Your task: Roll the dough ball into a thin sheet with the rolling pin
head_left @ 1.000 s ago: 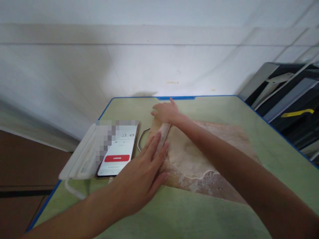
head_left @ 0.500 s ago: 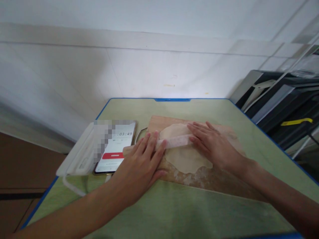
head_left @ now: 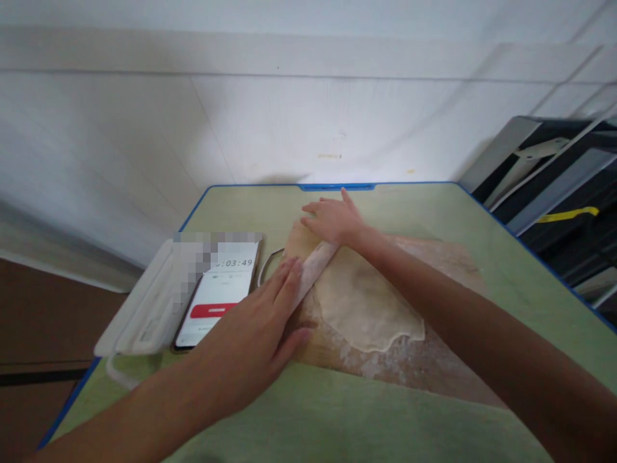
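A pale, flour-dusted rolling pin (head_left: 314, 267) lies slantwise across the left side of a thin sheet of dough (head_left: 371, 302). My left hand (head_left: 265, 312) rests over its near end, fingers stretched out along it and the thumb apart. At the far end my right hand (head_left: 333, 218) lies palm down on the pin with spread fingers. Both hands are open, pressing on the pin without closing round it. Beneath the dough is a wooden board (head_left: 448, 360) with loose flour on it. My right forearm hides the dough's right part.
Left of the board, a phone (head_left: 219, 289) showing a timer leans on a white plastic case (head_left: 137, 315). A thin curved cord runs beside it. The green table (head_left: 385, 424) has a blue edge and meets a white wall. Dark folded items (head_left: 554, 173) stand at the right.
The rolling pin has swung from nearly crosswise to a steep slant. My right hand has moved left and away from me with its far end; my left hand has turned slightly.
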{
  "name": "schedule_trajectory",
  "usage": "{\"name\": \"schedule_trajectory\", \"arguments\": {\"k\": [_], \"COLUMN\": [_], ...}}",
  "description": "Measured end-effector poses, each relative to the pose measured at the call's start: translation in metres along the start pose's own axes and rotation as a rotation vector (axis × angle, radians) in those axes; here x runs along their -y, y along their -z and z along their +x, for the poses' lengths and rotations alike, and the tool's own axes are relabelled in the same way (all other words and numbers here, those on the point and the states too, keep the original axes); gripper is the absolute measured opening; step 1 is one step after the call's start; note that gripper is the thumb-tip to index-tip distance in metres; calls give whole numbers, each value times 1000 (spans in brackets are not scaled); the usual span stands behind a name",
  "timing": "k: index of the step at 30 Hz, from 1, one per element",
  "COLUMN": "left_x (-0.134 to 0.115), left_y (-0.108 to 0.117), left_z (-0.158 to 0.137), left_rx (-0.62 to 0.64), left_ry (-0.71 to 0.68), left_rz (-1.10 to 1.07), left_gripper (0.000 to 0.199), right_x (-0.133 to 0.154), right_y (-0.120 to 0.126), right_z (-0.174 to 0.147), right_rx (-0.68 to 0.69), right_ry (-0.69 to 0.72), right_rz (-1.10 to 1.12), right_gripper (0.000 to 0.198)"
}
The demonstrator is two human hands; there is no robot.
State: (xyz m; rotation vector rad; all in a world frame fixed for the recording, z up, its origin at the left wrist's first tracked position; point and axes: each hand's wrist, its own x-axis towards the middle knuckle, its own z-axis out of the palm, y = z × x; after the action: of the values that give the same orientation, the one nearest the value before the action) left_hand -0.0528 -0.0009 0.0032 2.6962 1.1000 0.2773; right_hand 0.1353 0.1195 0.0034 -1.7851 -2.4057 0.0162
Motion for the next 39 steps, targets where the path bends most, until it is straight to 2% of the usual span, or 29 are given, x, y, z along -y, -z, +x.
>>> {"name": "schedule_trajectory", "arguments": {"k": [5, 11, 14, 17, 21, 25, 31, 39], "left_x": [-5, -1, -1, -3, -7, -8, -11, -16], "left_y": [3, -4, -5, -3, 1, 2, 2, 2], "left_z": [-1, -5, -5, -4, -3, -5, 3, 22], "left_rx": [53, -6, -16, -20, -1, 49, 139, 153], "left_ry": [2, -20, -27, -57, -68, -93, -76, -31], "left_rz": [-22, 11, 6, -7, -53, -120, -96, -79], "left_gripper": [70, 70, 68, 66, 67, 64, 65, 67], "right_x": [15, 35, 36, 24, -1, -21, -29, -41], "right_y": [-3, -6, -5, -2, 3, 12, 21, 25], "right_z": [28, 52, 52, 39, 6, -25, -41, -69], "right_rx": [-12, 0, 4, 3, 59, 137, 190, 137], "right_ry": [27, 162, 176, 134, 75, 100, 192, 181], "right_rz": [21, 13, -2, -25, -60, -89, -97, -8], "right_gripper": [43, 35, 31, 34, 35, 43, 46, 47]}}
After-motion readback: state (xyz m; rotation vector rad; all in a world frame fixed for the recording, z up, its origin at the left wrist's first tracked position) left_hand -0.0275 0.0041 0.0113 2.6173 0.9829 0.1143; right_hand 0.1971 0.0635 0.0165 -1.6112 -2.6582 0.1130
